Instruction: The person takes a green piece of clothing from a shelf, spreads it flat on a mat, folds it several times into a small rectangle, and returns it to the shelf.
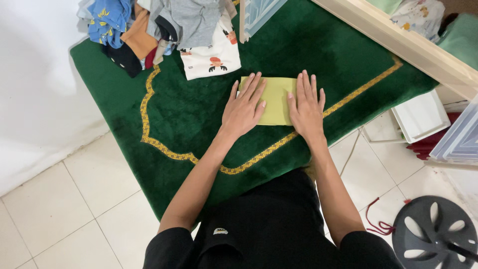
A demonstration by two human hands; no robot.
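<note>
A folded yellow-green cloth (275, 97) lies flat on a dark green rug (189, 114) with a gold border. My left hand (243, 107) presses palm-down on the cloth's left part, fingers spread. Flat on its right edge rests my right hand (306, 107), fingers pointing away from me. Both hands lie side by side, holding nothing.
A heap of mixed clothes (159, 30) sits at the rug's far left corner, with a white printed garment (211, 57) closest to the cloth. A clear plastic bin (256, 15) stands behind. A wooden frame (398, 42), white tray (420, 117) and grey fan base (433, 234) are on the right.
</note>
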